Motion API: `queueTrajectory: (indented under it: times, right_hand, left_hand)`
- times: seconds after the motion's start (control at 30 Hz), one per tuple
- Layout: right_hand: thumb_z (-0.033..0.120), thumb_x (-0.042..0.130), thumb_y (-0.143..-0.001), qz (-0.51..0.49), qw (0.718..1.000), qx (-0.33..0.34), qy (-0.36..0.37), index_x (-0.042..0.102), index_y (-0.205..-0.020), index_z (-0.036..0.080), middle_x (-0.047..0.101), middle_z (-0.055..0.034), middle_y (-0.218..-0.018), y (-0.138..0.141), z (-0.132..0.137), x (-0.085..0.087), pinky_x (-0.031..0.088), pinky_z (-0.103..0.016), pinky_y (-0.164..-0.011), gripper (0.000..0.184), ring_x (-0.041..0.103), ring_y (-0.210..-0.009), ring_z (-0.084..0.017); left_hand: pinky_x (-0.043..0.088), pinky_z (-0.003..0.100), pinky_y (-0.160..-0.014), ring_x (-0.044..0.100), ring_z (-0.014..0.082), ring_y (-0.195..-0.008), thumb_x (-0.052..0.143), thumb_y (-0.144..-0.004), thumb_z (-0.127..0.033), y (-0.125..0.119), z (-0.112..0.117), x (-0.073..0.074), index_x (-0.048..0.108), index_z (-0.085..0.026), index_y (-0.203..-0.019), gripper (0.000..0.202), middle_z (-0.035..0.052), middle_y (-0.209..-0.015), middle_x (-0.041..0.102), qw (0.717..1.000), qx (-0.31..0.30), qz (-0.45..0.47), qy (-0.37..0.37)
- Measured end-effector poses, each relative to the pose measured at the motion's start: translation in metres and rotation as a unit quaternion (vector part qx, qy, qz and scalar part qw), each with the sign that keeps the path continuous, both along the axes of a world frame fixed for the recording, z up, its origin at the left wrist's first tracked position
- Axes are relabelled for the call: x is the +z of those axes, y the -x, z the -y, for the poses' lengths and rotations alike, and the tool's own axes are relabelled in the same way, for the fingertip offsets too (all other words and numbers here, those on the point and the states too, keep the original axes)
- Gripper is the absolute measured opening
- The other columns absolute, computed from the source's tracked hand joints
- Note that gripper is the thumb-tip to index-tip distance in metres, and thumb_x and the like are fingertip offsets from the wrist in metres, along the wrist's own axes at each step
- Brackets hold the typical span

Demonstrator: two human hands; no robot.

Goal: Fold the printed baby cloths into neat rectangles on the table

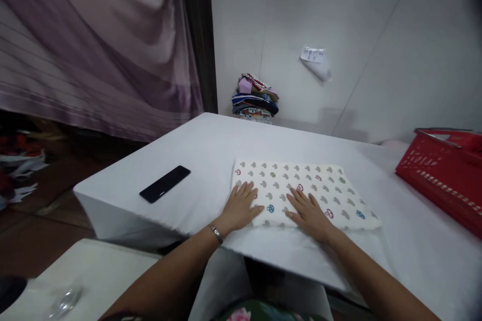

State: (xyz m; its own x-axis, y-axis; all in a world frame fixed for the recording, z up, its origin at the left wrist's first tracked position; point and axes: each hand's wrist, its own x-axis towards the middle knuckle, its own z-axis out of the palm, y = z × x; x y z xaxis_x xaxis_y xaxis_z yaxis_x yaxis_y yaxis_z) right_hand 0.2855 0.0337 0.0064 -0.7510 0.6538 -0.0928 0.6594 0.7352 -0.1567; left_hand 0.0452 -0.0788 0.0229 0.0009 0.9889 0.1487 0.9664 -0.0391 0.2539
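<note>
A folded white cloth printed with grey, red, blue and green mushrooms lies flat on the white-covered table. On its near left corner rests my left hand, palm down with the fingers stretched out. My right hand presses flat on the near middle of the cloth, its fingers spread. Neither hand grips anything. Whether the cloth has several layers I cannot make out.
Left of the cloth lies a black phone. A red plastic basket stands at the right. Behind the table's far edge is a stack of folded fabrics. A white surface sits at the lower left, below a hanging curtain.
</note>
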Motion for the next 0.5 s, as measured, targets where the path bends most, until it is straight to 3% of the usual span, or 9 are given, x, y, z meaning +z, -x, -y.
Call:
queueTrajectory:
  times: [0.07,0.13,0.2,0.3,0.4,0.5]
  right_hand:
    - [0.066,0.021,-0.090,-0.008,1.000,0.002,0.009,0.023,-0.148,0.028,0.011,-0.0022,-0.155,-0.002,0.002,-0.001,0.007,-0.050,-0.114,0.069,0.007,-0.142,-0.025]
    - [0.066,0.020,-0.090,-0.016,0.999,0.006,0.029,0.024,-0.147,0.029,0.010,-0.0010,-0.155,-0.007,0.001,0.004,0.007,-0.049,-0.114,0.069,0.006,-0.142,-0.025]
    - [0.066,0.018,-0.090,-0.020,0.998,0.006,0.065,0.025,-0.147,0.028,0.010,-0.0013,-0.155,-0.006,-0.003,0.013,0.007,-0.049,-0.114,0.069,0.005,-0.142,-0.025]
    - [0.065,0.016,-0.090,-0.034,0.997,-0.015,0.075,0.024,-0.148,0.024,0.009,-0.0039,-0.156,0.009,-0.019,0.030,0.005,-0.048,-0.114,0.071,0.003,-0.143,-0.024]
    - [0.063,0.019,-0.092,-0.035,0.999,-0.037,0.019,0.025,-0.148,0.020,0.008,-0.0071,-0.156,0.034,-0.049,0.037,0.003,-0.049,-0.113,0.071,0.001,-0.143,-0.023]
    - [0.058,0.020,-0.093,-0.016,0.997,-0.074,-0.026,0.025,-0.147,0.018,0.009,-0.0089,-0.156,0.047,-0.084,0.031,0.003,-0.050,-0.112,0.068,0.001,-0.143,-0.024]
  left_hand:
    - [0.016,0.049,-0.114,0.020,0.0277,-0.140,0.034,-0.089,-0.058,0.007,-0.002,-0.017,0.041,-0.019,-0.138,0.063,0.0092,-0.151,0.029,1.000,0.000,-0.006,0.009]
    - [0.013,0.048,-0.114,0.017,0.0268,-0.141,0.031,-0.089,-0.061,0.013,-0.001,-0.023,0.038,-0.021,-0.140,0.065,0.0077,-0.152,0.026,1.000,-0.002,-0.003,0.014]
    - [0.014,0.048,-0.114,0.016,0.0272,-0.141,0.031,-0.088,-0.062,0.014,-0.003,-0.017,0.038,-0.021,-0.141,0.067,0.0077,-0.153,0.024,0.998,0.002,0.014,0.054]
    - [0.019,0.050,-0.111,0.018,0.0299,-0.140,0.029,-0.086,-0.066,0.007,-0.021,0.007,0.042,-0.022,-0.138,0.070,0.0093,-0.152,0.027,0.991,0.021,0.039,0.125]
    - [0.014,0.052,-0.111,0.015,0.0296,-0.141,0.027,-0.086,-0.067,0.002,-0.053,0.025,0.040,-0.022,-0.139,0.071,0.0097,-0.152,0.025,0.995,0.042,0.012,0.089]
    - [0.008,0.052,-0.113,0.012,0.0293,-0.142,0.029,-0.088,-0.062,0.011,-0.084,0.018,0.037,-0.018,-0.141,0.069,0.0108,-0.153,0.022,0.995,0.087,-0.039,0.036]
